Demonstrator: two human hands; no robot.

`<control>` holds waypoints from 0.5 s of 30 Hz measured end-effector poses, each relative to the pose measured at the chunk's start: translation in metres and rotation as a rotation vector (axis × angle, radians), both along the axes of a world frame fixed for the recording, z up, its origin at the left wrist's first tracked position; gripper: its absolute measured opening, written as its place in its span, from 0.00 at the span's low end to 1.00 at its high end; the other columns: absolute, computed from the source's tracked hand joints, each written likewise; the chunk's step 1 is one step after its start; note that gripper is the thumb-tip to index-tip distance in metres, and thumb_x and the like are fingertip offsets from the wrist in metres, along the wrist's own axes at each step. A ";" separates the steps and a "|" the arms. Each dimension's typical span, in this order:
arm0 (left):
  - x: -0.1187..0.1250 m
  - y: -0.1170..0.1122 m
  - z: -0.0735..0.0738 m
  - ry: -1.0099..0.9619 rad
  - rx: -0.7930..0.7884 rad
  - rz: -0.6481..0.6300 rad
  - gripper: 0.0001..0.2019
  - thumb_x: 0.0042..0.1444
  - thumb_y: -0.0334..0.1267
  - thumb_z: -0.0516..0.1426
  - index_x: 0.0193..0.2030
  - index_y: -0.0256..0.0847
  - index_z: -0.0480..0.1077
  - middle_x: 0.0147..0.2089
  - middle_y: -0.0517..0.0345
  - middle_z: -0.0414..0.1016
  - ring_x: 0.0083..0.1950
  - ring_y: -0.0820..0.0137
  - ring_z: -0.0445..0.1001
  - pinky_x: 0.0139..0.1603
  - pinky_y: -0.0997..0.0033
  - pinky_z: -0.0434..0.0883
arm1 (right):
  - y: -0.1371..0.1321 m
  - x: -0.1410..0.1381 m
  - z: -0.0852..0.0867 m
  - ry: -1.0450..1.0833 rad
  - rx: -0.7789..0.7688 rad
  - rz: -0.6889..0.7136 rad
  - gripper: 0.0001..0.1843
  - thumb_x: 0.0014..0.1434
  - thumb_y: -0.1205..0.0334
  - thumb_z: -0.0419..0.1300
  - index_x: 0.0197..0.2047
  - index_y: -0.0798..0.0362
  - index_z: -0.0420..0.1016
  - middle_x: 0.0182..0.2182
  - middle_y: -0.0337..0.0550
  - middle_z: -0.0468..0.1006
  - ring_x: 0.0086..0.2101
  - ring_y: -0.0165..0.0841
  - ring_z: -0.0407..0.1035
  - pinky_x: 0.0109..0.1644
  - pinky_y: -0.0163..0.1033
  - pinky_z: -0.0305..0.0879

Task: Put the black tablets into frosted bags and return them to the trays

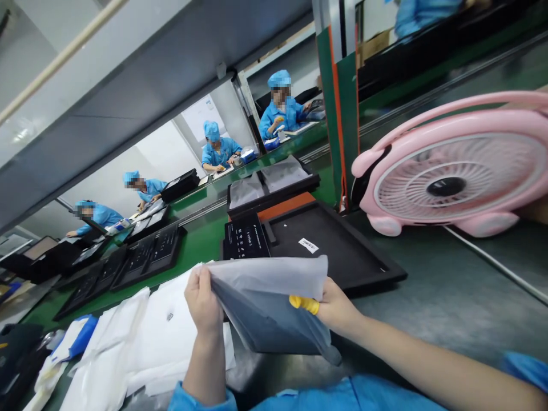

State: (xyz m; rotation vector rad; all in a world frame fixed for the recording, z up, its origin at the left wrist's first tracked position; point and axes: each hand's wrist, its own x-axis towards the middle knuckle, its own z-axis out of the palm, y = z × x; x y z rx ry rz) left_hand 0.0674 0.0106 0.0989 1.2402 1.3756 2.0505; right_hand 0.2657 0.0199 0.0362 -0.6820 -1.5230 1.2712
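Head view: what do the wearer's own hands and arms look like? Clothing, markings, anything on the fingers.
Left hand: no glove or ring visible; blue left sleeve stops at the forearm. Right hand: ribbed yellow finger cot on one digit, apparently the thumb; forearm uncovered, blue right sleeve at the frame edge. No cables or markings visible on either arm.

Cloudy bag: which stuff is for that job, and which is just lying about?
Seem to belong:
cloudy bag, held by the left hand and right hand
yellow finger cover on the right hand
perhaps labelled black tray

Probably just nearby:
pink fan
white cord
blue-white packet
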 end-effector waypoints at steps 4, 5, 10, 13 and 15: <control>-0.014 0.026 0.035 -0.071 0.091 0.011 0.10 0.50 0.41 0.54 0.25 0.38 0.61 0.22 0.67 0.61 0.24 0.81 0.61 0.28 0.81 0.61 | 0.030 0.003 0.022 0.060 -0.067 -0.230 0.21 0.41 0.44 0.64 0.28 0.55 0.76 0.29 0.44 0.79 0.35 0.42 0.72 0.41 0.43 0.69; -0.023 0.033 0.041 -0.109 0.131 0.043 0.10 0.52 0.41 0.52 0.26 0.38 0.60 0.22 0.67 0.61 0.24 0.81 0.62 0.29 0.80 0.62 | 0.043 0.008 0.029 0.083 -0.079 -0.292 0.22 0.41 0.44 0.64 0.30 0.55 0.76 0.31 0.44 0.79 0.38 0.42 0.72 0.43 0.44 0.69; -0.088 0.043 0.011 -0.061 -0.042 0.217 0.07 0.54 0.39 0.48 0.29 0.39 0.60 0.25 0.65 0.67 0.27 0.78 0.68 0.35 0.73 0.66 | 0.129 0.046 0.049 -0.019 -0.308 -0.531 0.15 0.47 0.56 0.62 0.38 0.55 0.75 0.32 0.44 0.79 0.38 0.40 0.72 0.41 0.40 0.70; -0.117 0.031 -0.045 0.151 -0.447 0.133 0.05 0.47 0.37 0.54 0.25 0.38 0.64 0.23 0.60 0.71 0.26 0.72 0.71 0.35 0.69 0.66 | 0.168 0.063 0.036 -0.197 -0.434 -0.582 0.09 0.50 0.63 0.59 0.34 0.59 0.74 0.25 0.47 0.77 0.31 0.38 0.73 0.34 0.38 0.71; -0.131 0.023 -0.079 0.415 -0.758 0.103 0.03 0.48 0.35 0.54 0.26 0.38 0.66 0.27 0.57 0.74 0.30 0.68 0.73 0.37 0.68 0.66 | 0.179 0.064 0.020 -0.291 -0.432 -0.574 0.06 0.50 0.65 0.57 0.29 0.60 0.73 0.20 0.48 0.75 0.27 0.38 0.72 0.30 0.39 0.70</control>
